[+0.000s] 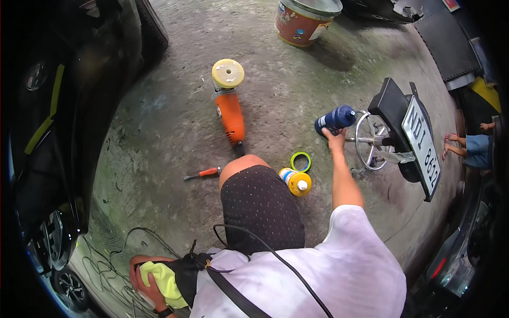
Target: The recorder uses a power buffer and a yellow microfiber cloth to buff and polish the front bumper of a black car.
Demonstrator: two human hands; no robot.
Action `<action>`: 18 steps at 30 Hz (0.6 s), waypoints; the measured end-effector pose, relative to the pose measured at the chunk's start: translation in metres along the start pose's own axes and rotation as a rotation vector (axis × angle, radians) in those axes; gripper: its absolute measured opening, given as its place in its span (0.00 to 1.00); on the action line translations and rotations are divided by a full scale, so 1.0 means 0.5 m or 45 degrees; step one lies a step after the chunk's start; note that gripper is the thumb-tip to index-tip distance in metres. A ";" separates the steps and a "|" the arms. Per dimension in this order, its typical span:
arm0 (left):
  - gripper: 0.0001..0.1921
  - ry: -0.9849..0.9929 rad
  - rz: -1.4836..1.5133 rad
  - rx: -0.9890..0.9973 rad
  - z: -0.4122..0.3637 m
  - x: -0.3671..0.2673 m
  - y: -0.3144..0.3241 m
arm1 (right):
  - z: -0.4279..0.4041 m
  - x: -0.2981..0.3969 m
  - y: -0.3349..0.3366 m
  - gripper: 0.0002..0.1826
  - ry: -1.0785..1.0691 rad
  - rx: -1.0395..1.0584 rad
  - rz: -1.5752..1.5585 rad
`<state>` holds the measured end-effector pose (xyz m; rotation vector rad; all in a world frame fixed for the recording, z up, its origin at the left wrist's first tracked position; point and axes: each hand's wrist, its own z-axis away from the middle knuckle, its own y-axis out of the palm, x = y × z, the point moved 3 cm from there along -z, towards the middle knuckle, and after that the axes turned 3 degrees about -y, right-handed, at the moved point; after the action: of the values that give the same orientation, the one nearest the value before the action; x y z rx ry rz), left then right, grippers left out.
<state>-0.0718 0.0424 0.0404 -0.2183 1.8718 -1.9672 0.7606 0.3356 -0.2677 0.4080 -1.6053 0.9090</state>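
My right hand (335, 139) grips a dark blue plastic bottle (336, 119) beside the chromed ring of a stool base (372, 140). The bottle is tilted, its cap pointing right. Down at the lower left, my left hand (151, 288) holds a yellow-green cloth (161, 278) against my bent leg. An orange polisher (230, 115) rests on the concrete floor before my knee, its pale yellow foam pad (228, 74) facing up with white smears on it. By my thigh are a yellow bottle (298, 183) with a white cap and a roll of green masking tape (300, 161).
A dark car body (59, 131) with yellow-green tape strips fills the left. A red-handled tool (206, 172) lies near my knee. Cables (115, 274) tangle at lower left. A paint bucket (304, 24) stands ahead. Right are a licence plate (420, 147) on a black holder and another person's legs (457, 145).
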 end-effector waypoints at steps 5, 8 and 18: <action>0.31 0.009 -0.081 0.118 -0.007 -0.030 -0.044 | 0.361 0.028 -0.047 0.55 0.119 0.305 -0.512; 0.34 0.035 -0.018 0.258 -0.039 -0.044 -0.124 | 0.528 0.228 -0.012 0.59 -0.036 0.340 0.002; 0.34 0.910 0.094 0.472 -0.354 -0.300 -0.083 | 0.502 0.246 0.035 0.44 0.038 -0.005 0.338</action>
<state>-0.0130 0.2650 0.0913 0.7400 1.7812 -2.4896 0.5493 0.1872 -0.1597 0.1788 -1.6583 1.1061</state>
